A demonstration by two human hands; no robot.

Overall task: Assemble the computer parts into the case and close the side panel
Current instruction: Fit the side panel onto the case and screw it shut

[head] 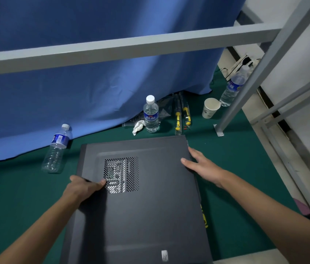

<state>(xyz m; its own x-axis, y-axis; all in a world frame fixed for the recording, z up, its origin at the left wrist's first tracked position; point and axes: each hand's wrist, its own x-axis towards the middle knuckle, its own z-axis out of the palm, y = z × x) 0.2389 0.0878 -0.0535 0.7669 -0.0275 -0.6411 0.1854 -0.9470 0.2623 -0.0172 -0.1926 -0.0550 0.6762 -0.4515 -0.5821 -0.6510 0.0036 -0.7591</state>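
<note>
**Side panel on case, both hands at its edges**

The computer case (137, 202) lies flat on the green mat (236, 178), with the dark side panel (159, 187) facing up and covering its whole top. A perforated vent (121, 174) sits in the upper left part of the panel; metal parts show faintly through the holes.

The left hand (82, 187) grips the left edge of the panel: the thumb lies on top, next to the vent, and the fingers curl over the edge. The right hand (202, 165) rests at the right edge near the far corner, fingers straight and slightly spread, the thumb flat on the panel surface.

Beyond the case, a water bottle (151, 115) stands upright beside a crumpled tissue (138, 126). Two yellow-handled screwdrivers (182, 118) lie to its right. A paper cup (210, 108) stands near a second bottle (233, 87). A third bottle (56, 149) stands left of the case, against a blue curtain (93, 82). A grey metal frame (131, 46) crosses the upper view.
</note>
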